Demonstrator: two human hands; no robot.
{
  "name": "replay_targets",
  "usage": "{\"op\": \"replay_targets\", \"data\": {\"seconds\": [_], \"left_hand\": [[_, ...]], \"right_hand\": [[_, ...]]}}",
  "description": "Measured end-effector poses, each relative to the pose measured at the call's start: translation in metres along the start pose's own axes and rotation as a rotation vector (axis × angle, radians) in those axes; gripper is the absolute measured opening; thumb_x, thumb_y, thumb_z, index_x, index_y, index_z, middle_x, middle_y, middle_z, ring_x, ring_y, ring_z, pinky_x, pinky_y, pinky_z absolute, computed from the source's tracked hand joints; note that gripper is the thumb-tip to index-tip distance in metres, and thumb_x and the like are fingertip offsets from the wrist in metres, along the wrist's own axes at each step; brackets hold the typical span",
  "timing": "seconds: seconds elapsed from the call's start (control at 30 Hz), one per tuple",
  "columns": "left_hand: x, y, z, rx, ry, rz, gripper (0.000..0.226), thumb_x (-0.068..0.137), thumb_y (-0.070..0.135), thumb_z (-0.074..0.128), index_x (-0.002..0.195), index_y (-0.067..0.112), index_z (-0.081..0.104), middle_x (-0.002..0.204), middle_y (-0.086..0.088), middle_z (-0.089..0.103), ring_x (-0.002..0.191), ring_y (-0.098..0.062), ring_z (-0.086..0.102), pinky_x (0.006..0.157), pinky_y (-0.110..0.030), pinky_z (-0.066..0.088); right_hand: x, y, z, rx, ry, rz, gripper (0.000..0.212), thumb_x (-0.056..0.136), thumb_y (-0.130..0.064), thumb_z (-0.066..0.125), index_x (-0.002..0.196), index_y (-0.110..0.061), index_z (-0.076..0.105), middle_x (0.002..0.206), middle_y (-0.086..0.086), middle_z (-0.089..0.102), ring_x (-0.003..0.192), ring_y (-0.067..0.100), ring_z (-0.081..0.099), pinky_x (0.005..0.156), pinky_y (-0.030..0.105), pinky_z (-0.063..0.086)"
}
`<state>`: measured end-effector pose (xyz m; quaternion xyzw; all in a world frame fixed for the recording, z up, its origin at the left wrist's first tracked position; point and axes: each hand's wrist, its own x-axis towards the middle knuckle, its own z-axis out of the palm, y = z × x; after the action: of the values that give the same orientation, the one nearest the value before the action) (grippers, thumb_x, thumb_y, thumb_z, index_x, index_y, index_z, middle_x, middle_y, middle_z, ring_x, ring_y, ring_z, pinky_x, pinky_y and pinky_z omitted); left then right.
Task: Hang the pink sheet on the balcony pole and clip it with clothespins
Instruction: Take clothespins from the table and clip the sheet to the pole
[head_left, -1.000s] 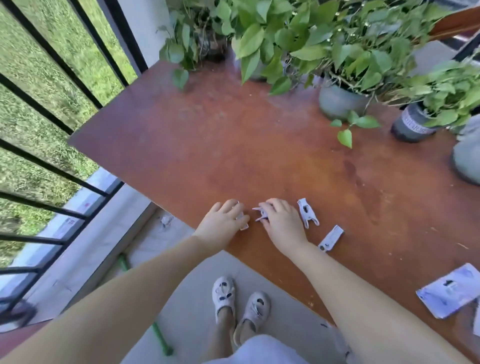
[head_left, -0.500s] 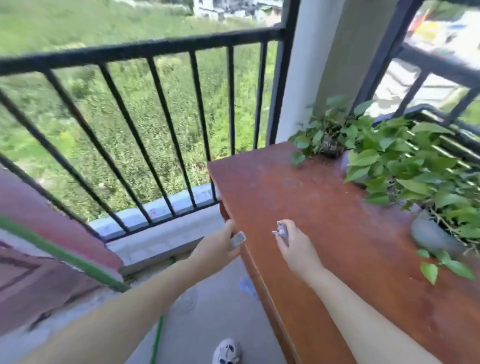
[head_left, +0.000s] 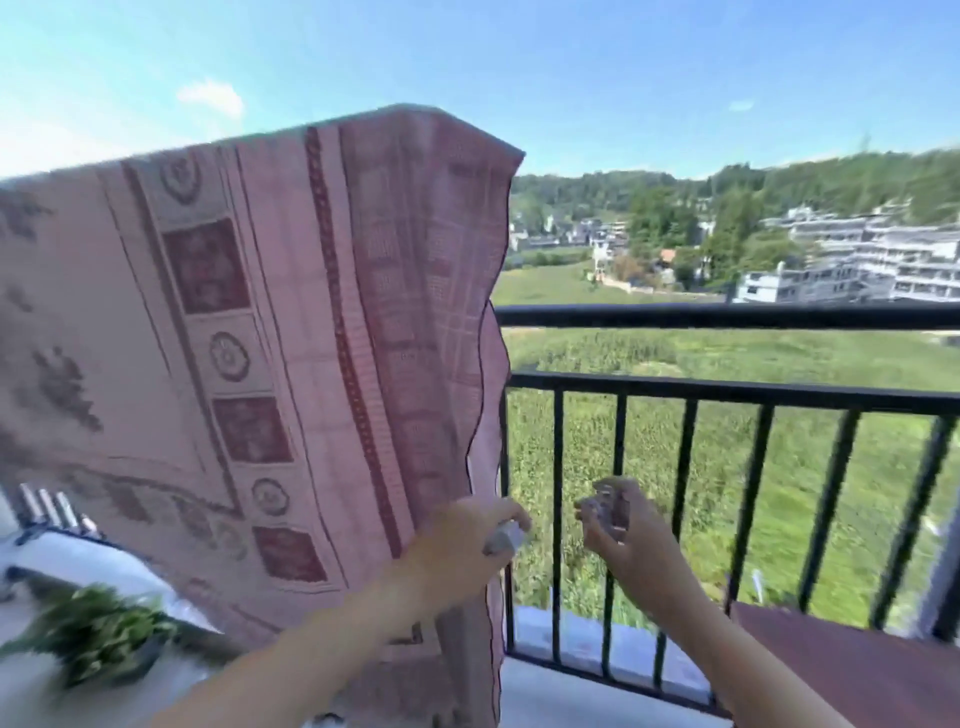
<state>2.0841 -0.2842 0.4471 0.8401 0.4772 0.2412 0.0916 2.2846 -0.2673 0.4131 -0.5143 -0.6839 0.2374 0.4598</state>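
Over the left half of the view hangs the pink patterned sheet (head_left: 249, 332), draped from its top fold and falling in a broad panel with darker red squares, round medallions and stripes; whatever carries the fold is hidden under the cloth. Its right edge ripples down just in front of the black metal balcony railing (head_left: 727, 395), whose vertical bars stand before a green field, white buildings and wooded hills.

Low in the middle, the left hand (head_left: 457, 540) is raised against the sheet's lower right edge, fingers curled around a small white clothespin (head_left: 506, 538) whose end pokes out toward the right. The right hand (head_left: 623, 540) is up just beside it, apart from the cloth, fingers closed on a pale, blurred clothespin (head_left: 605, 504); how many pins it grips cannot be told.

A reddish-brown wooden tabletop (head_left: 857, 670) fills the lower right corner. A blurred green leafy plant (head_left: 98, 634) sits at lower left.
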Motion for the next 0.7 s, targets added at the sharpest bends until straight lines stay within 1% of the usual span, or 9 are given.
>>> {"op": "replay_targets", "data": {"seconds": [0.07,0.2,0.33,0.4,0.5,0.53,0.6,0.63,0.7], "left_hand": [[0.008,-0.008,-0.04,0.061,0.137,0.064,0.038,0.078,0.006,0.049,0.11,0.022,0.062,0.109,0.0,0.064,0.097,-0.013,0.056,0.079,-0.026,0.046],[0.046,-0.02,-0.122,0.382,0.387,0.346,0.043,0.073,0.001,0.065,0.111,0.021,0.06,0.088,0.002,0.062,0.078,-0.011,0.058,0.061,-0.029,0.055],[0.104,-0.004,-0.208,0.641,0.632,0.506,0.05,0.076,0.005,0.061,0.125,0.014,0.053,0.111,-0.004,0.063,0.103,-0.021,0.059,0.093,-0.032,0.044],[0.141,0.016,-0.244,0.736,0.601,0.444,0.051,0.083,0.007,0.053,0.132,0.017,0.047,0.132,-0.007,0.053,0.124,-0.027,0.046,0.108,-0.04,0.028],[0.198,0.043,-0.281,1.017,0.275,0.18,0.046,0.092,0.015,0.041,0.136,0.027,0.038,0.147,-0.001,0.037,0.14,-0.019,0.022,0.114,-0.053,0.002],[0.21,0.051,-0.287,1.034,0.157,0.098,0.041,0.092,0.016,0.039,0.132,0.024,0.043,0.139,-0.002,0.045,0.136,-0.019,0.029,0.112,-0.056,0.001],[0.224,0.062,-0.292,0.95,0.023,0.061,0.021,0.091,0.015,0.041,0.102,0.008,0.056,0.1,-0.007,0.059,0.103,-0.024,0.051,0.101,-0.048,0.029],[0.228,0.065,-0.294,0.883,0.035,0.103,0.014,0.09,0.014,0.043,0.086,0.004,0.052,0.082,-0.007,0.053,0.085,-0.022,0.049,0.082,-0.037,0.038],[0.233,0.066,-0.295,0.743,0.184,0.17,0.013,0.088,0.014,0.046,0.077,0.009,0.046,0.073,-0.008,0.045,0.073,-0.019,0.041,0.064,-0.029,0.031]], "right_hand": [[0.023,-0.024,0.005,0.098,0.015,-0.081,0.016,0.089,-0.019,0.056,0.096,-0.029,0.046,0.093,-0.002,0.064,0.085,0.003,0.063,0.07,0.011,0.051],[0.057,-0.065,0.005,0.265,0.089,-0.215,0.017,0.088,-0.018,0.057,0.097,-0.032,0.053,0.098,-0.008,0.068,0.086,-0.002,0.065,0.072,0.006,0.047],[0.079,-0.087,-0.002,0.44,0.17,-0.311,0.017,0.085,-0.02,0.06,0.098,-0.03,0.06,0.097,-0.005,0.07,0.093,0.006,0.065,0.077,0.009,0.049],[0.087,-0.097,-0.005,0.478,0.157,-0.362,0.012,0.083,-0.033,0.062,0.095,-0.035,0.062,0.1,-0.007,0.07,0.094,0.008,0.066,0.081,0.015,0.051],[0.099,-0.11,-0.007,0.482,0.122,-0.434,0.031,0.069,-0.054,0.065,0.095,-0.038,0.062,0.101,-0.006,0.069,0.096,0.012,0.066,0.084,0.019,0.05],[0.103,-0.114,-0.008,0.474,0.109,-0.451,0.038,0.066,-0.061,0.065,0.096,-0.038,0.062,0.101,-0.006,0.069,0.097,0.012,0.065,0.085,0.02,0.05],[0.112,-0.122,-0.013,0.451,0.093,-0.497,0.045,0.065,-0.067,0.062,0.098,-0.036,0.062,0.103,-0.007,0.069,0.1,0.01,0.064,0.089,0.024,0.049],[0.115,-0.126,-0.017,0.441,0.088,-0.529,0.044,0.067,-0.065,0.061,0.099,-0.036,0.062,0.105,-0.008,0.068,0.102,0.01,0.063,0.091,0.026,0.049],[0.119,-0.136,-0.023,0.404,0.055,-0.613,0.035,0.072,-0.059,0.06,0.099,-0.037,0.061,0.106,-0.01,0.067,0.104,0.01,0.062,0.092,0.027,0.049]]}}
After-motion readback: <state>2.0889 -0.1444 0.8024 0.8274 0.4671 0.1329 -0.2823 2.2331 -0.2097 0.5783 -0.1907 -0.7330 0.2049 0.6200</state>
